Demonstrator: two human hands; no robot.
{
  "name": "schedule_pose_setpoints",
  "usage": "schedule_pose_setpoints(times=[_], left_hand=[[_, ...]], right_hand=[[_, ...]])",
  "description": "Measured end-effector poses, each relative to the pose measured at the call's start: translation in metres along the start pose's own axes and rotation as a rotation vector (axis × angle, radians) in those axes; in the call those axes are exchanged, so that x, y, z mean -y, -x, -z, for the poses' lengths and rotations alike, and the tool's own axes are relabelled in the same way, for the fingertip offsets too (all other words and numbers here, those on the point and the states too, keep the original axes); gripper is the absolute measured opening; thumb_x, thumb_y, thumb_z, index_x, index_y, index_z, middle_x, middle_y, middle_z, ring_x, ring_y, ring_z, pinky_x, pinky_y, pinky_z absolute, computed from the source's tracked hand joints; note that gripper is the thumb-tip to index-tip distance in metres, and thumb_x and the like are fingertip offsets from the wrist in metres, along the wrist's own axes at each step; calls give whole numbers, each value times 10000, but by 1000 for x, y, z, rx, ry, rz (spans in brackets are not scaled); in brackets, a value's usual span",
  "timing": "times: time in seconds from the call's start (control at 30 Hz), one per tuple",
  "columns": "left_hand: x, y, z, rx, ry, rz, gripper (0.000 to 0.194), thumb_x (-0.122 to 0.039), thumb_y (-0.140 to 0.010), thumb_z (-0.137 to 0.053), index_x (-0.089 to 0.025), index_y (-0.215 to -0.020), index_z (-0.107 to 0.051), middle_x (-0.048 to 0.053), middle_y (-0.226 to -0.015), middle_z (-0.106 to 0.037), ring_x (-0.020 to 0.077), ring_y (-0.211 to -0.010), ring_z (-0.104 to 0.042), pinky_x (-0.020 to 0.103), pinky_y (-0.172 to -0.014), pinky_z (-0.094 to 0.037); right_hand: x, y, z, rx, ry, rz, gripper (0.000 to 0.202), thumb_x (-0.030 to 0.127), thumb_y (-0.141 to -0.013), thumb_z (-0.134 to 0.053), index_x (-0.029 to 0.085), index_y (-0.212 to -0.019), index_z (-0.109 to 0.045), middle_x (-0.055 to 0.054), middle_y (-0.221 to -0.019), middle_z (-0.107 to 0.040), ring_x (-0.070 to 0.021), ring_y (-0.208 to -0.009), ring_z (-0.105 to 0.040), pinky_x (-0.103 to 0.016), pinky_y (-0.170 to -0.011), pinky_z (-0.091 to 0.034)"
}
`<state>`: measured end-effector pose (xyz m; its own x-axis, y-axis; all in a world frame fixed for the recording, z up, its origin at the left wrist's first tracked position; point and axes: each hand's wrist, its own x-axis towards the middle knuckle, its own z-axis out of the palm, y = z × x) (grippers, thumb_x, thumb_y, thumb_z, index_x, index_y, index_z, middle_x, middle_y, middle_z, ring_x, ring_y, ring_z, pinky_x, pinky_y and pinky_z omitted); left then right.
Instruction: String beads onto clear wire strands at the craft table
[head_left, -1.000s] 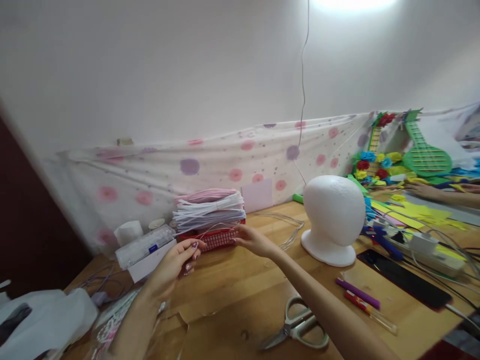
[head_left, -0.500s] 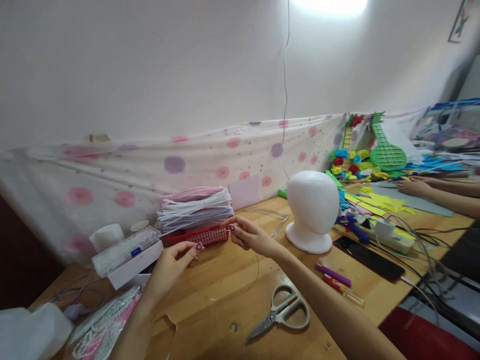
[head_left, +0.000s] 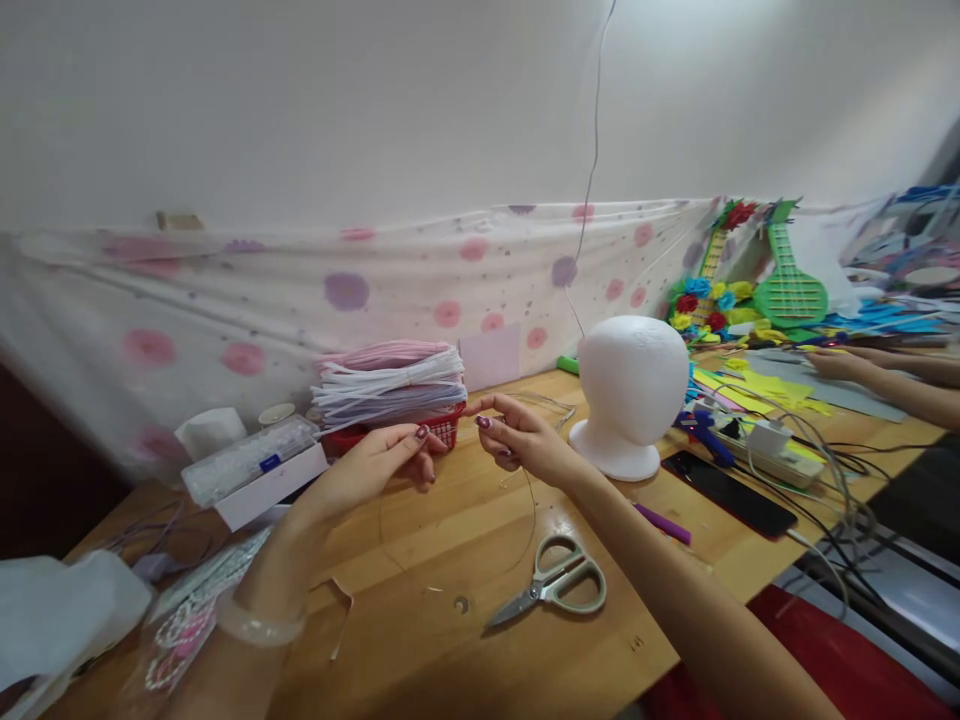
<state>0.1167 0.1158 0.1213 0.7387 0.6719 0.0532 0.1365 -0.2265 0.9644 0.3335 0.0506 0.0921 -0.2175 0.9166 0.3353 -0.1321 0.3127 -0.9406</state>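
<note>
A thin wire (head_left: pixel 534 512) hangs in a loose curve below my two hands, above the wooden table. My left hand (head_left: pixel 394 462) is closed in a pinch, with one end of the curve leading up to it. Facing it, my right hand (head_left: pixel 525 445) pinches the other side, its index finger pointing left. The exact grip points are too small to make out. Scissors (head_left: pixel 551 585) lie nearest me, below the right hand. Behind the hands a red basket (head_left: pixel 448 430) carries bundles of pink and white pipe cleaners (head_left: pixel 390 385).
A white foam head (head_left: pixel 634 395) stands right of my hands. Beyond it are a phone (head_left: pixel 727 493), a blue glue gun (head_left: pixel 706 437) and a power strip (head_left: pixel 780 462) with cables. At left sits a clear organizer box (head_left: pixel 255 460). A co-worker's hands (head_left: pixel 840 365) show at far right.
My hands have come closer together, the left one moving right and up. More of the wire's curve shows beneath them. The view has shifted slightly.
</note>
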Motion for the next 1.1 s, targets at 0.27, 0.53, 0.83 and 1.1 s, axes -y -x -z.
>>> schedule_pose_setpoints(times=[0.27, 0.53, 0.83, 1.1], left_hand=[[-4, -16, 14, 361, 512, 225, 247, -231, -868, -555, -93, -1026, -686, -71, -615, -255, 35, -462, -180, 152, -433, -207], [-7, -14, 1, 144, 448, 143, 148, -273, -887, -526, -149, -837, -592, -102, -524, -204, 38, -403, -95, 141, -354, -108], [-8, -7, 0, 175, 540, 143, 111, -257, -872, -530, -166, -811, -546, -115, -504, -170, 36, -395, -45, 128, -335, -123], [0, -9, 1, 211, 660, 202, 156, -243, -917, -452, -157, -816, -535, -118, -499, -174, 39, -403, -3, 127, -321, -121]], right_hand=[[11, -8, 7, -71, 607, 224, 224, 356, -933, -482, 178, -1000, -600, 8, -694, -596, -100, -597, -530, -226, -571, -432], [19, -7, 12, -157, 1287, 388, 276, 242, -935, -490, 248, -1126, -689, -49, -856, -740, -157, -727, -649, -241, -647, -437], [27, -6, 27, -118, 1334, 436, 315, 188, -928, -433, 252, -1076, -704, -32, -815, -734, -148, -748, -651, -257, -686, -467], [26, 4, 36, -72, 1368, 531, 381, 105, -887, -392, 256, -1063, -694, -31, -927, -757, -166, -795, -680, -284, -703, -489]])
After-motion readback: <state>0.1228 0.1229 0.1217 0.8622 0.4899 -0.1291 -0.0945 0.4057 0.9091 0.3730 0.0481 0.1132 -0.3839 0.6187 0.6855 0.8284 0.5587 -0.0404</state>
